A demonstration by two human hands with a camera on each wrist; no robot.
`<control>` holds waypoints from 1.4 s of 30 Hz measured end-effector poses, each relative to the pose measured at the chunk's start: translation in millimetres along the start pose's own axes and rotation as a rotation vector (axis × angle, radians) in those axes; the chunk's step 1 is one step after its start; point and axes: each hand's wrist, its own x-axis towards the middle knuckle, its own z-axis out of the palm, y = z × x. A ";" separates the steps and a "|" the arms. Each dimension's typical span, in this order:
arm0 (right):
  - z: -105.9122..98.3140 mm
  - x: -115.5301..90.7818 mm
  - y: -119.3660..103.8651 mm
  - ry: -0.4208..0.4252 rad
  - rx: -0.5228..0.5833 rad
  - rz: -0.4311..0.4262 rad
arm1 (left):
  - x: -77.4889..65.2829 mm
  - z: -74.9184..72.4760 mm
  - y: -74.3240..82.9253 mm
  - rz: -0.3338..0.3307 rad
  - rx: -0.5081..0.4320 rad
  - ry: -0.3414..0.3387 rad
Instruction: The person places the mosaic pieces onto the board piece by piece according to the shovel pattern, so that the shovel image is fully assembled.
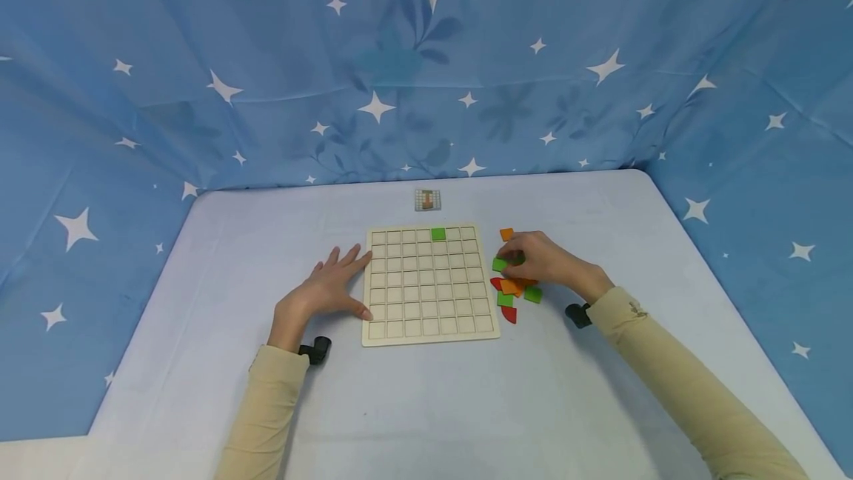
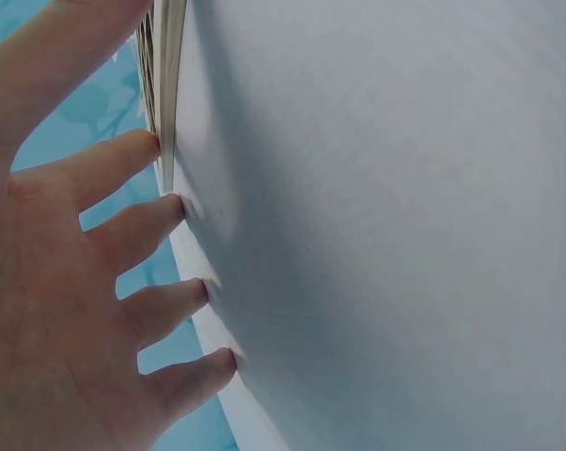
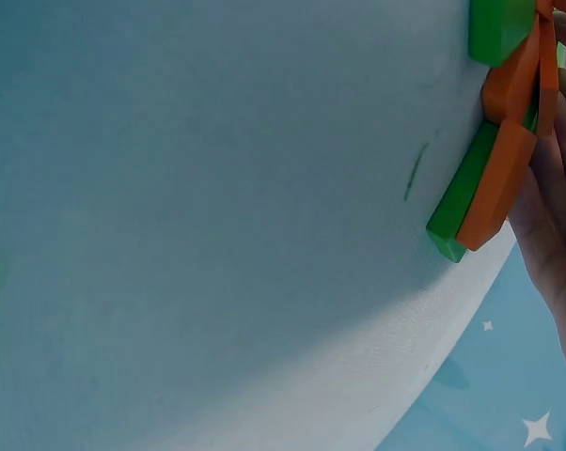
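Observation:
A pale wooden grid board lies on the table with one green square tile in its top row. My left hand is at the board's left side, fingers spread, the thumb and a fingertip touching its edge. In the left wrist view the other fingertips rest on the white cloth. Right of the board my right hand reaches over a pile of coloured pieces, its thumb and fingertips pinching a green tile. Orange pieces and green ones lie by its fingers in the right wrist view, where the pinch is hidden.
A small gridded card with a brown pattern lies behind the board. Loose around the pile are an orange tile, a red curved piece and a green tile. Blue starry curtains surround the white table.

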 end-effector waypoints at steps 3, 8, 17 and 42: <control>0.6 0.6 0.4 -0.001 0.014 0.006 | -0.8 -0.3 0.3 0.000 0.004 0.000; 0.7 0.8 2.4 0.006 0.033 0.035 | -2.2 -1.3 1.5 0.001 0.000 0.000; -4.1 4.6 0.4 0.057 0.028 -0.031 | -1.1 -0.3 0.4 0.007 0.004 0.008; -3.6 44.8 -32.1 0.051 0.086 -0.150 | -0.9 -0.6 0.1 0.015 -0.017 -0.001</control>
